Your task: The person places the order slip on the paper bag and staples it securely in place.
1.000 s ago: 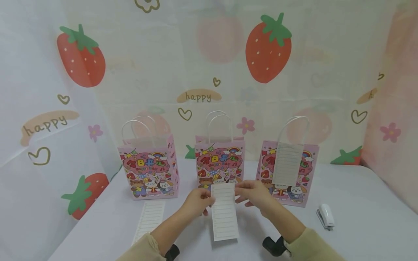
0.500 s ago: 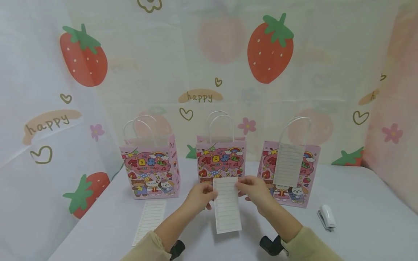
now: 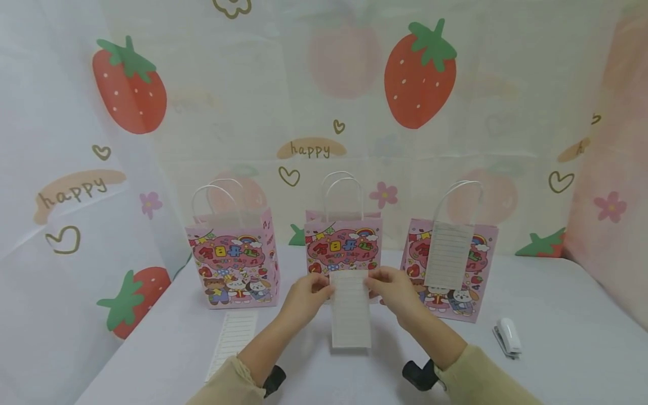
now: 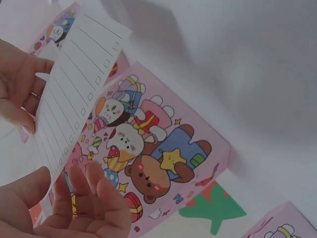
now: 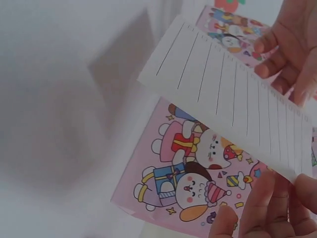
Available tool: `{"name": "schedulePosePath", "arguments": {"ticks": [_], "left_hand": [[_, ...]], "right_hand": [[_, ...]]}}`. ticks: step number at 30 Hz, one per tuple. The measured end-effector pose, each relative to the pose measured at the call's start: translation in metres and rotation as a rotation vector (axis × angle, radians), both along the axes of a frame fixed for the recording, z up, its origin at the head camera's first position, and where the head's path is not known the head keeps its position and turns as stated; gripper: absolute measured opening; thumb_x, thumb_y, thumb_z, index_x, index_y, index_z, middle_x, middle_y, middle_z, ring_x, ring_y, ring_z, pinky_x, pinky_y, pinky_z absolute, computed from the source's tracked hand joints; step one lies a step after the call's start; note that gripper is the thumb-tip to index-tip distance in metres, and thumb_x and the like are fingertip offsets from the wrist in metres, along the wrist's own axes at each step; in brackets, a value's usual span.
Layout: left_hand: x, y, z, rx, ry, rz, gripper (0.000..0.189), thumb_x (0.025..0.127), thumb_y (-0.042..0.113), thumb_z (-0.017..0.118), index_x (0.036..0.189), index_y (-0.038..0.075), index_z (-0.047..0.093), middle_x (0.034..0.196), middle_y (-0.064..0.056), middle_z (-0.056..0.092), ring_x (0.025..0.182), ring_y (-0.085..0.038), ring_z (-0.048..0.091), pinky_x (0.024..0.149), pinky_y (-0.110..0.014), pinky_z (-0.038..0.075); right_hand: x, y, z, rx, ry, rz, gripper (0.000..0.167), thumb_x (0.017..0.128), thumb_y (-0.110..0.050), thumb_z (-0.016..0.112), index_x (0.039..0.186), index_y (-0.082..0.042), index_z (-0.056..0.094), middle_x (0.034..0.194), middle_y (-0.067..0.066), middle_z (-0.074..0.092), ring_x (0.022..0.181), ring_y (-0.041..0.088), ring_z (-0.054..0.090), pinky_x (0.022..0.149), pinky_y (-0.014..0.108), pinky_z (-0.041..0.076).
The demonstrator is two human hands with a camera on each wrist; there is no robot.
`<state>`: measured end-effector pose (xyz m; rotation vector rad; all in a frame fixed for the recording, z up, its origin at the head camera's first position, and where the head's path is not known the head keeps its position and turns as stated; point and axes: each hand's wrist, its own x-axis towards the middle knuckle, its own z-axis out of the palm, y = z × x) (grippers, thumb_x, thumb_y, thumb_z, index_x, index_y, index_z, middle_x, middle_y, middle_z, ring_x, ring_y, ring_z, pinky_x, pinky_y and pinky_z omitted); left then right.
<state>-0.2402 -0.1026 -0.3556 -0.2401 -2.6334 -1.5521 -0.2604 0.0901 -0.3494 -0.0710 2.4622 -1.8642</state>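
Note:
A narrow, white lined paper slip hangs in front of the middle pink gift bag, covering part of its lower front. My left hand pinches the slip's upper left edge, thumb on the near face. At the opposite edge, my right hand pinches it the same way. The left wrist view shows the slip tilted before the bag's cartoon bear and animals, with the left hand at its top end. In the right wrist view the right hand holds the slip's top corner.
A right-hand gift bag has a similar lined slip on its front. Another gift bag stands at left, with a lined slip lying before it. A small white stapler lies on the white table at right.
Both hands have raised the slip and brought it closer to the middle bag's front. The right fingers, earlier at the slip's edge, now pinch it. The slip hangs straighter.

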Motion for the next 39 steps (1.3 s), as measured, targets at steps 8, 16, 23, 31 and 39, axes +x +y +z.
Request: {"name": "schedulePosePath", "arguments": {"ticks": [8,16,23,31,39], "left_hand": [[-0.006,-0.002,0.01,-0.045,0.095,0.025,0.018,0.097,0.013,0.06,0.108,0.0,0.061,0.097,-0.008,0.064,0.088,-0.02,0.057,0.075,-0.034,0.051],[-0.009,-0.001,0.017,-0.058,0.138,0.034,0.02,0.096,0.012,0.06,0.111,-0.001,0.06,0.097,-0.009,0.064,0.089,-0.023,0.062,0.073,-0.033,0.053],[-0.013,-0.006,0.027,-0.071,0.191,0.095,0.016,0.096,0.012,0.061,0.109,0.002,0.063,0.097,-0.007,0.064,0.087,-0.022,0.059,0.073,-0.034,0.051],[-0.019,-0.011,0.039,-0.114,0.422,0.121,0.018,0.094,0.011,0.065,0.109,0.0,0.065,0.103,-0.011,0.063,0.101,-0.03,0.056,0.088,-0.045,0.046],[-0.028,-0.016,0.045,-0.262,0.726,0.118,0.029,0.09,0.012,0.069,0.114,-0.002,0.061,0.112,-0.017,0.056,0.105,-0.035,0.049,0.087,-0.046,0.043]], "right_hand": [[-0.006,-0.003,0.01,-0.022,0.036,-0.013,0.015,0.096,-0.01,0.06,0.104,0.003,0.064,0.094,0.008,0.064,0.085,0.02,0.057,0.072,0.034,0.043],[-0.009,-0.005,0.017,-0.042,0.029,-0.012,0.016,0.097,-0.009,0.059,0.105,0.003,0.064,0.096,0.01,0.063,0.085,0.021,0.057,0.077,0.039,0.042],[-0.011,-0.006,0.02,-0.05,0.044,-0.017,0.015,0.096,-0.009,0.06,0.103,0.003,0.064,0.091,0.009,0.063,0.081,0.02,0.056,0.07,0.031,0.04],[-0.015,-0.007,0.025,-0.079,0.083,-0.016,0.014,0.096,-0.007,0.059,0.103,0.005,0.062,0.087,0.007,0.061,0.082,0.022,0.056,0.071,0.03,0.039],[-0.017,-0.009,0.031,-0.079,0.068,-0.043,0.014,0.097,-0.008,0.058,0.105,0.003,0.061,0.097,0.01,0.063,0.09,0.022,0.055,0.082,0.035,0.043]]}}
